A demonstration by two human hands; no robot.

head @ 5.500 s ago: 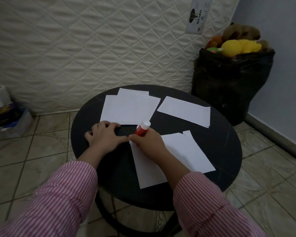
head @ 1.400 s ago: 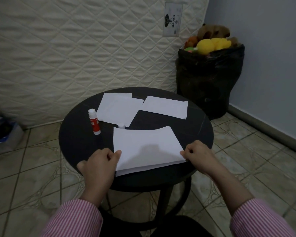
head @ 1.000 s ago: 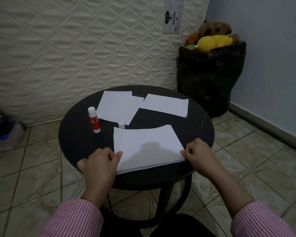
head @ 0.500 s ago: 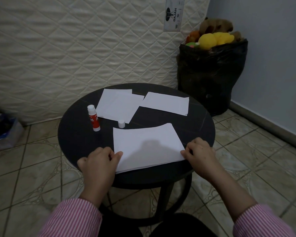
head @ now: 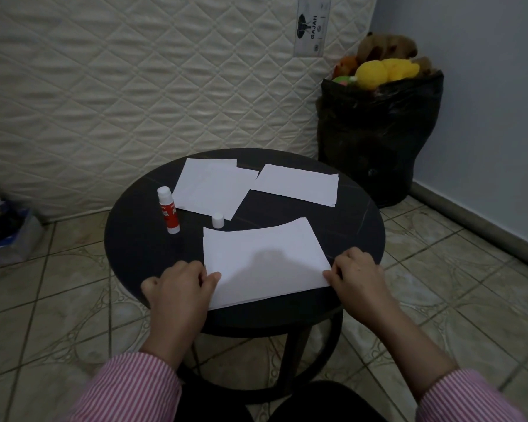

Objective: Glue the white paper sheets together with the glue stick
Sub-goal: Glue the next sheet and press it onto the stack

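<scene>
Pinching the near corners of the stacked paper sheets (head: 264,260), the left hand (head: 180,287) and the right hand (head: 358,277) each had fingers closed on an edge, holding the stack flat at the front of the round black table (head: 141,239). The sheets looked thin, light and floppy, apt to slide and crease, so corners and edges seemed the best hold. The glue stick (head: 168,210) stood upright and untouched to the left, its cap (head: 218,221) beside the stack.
</scene>
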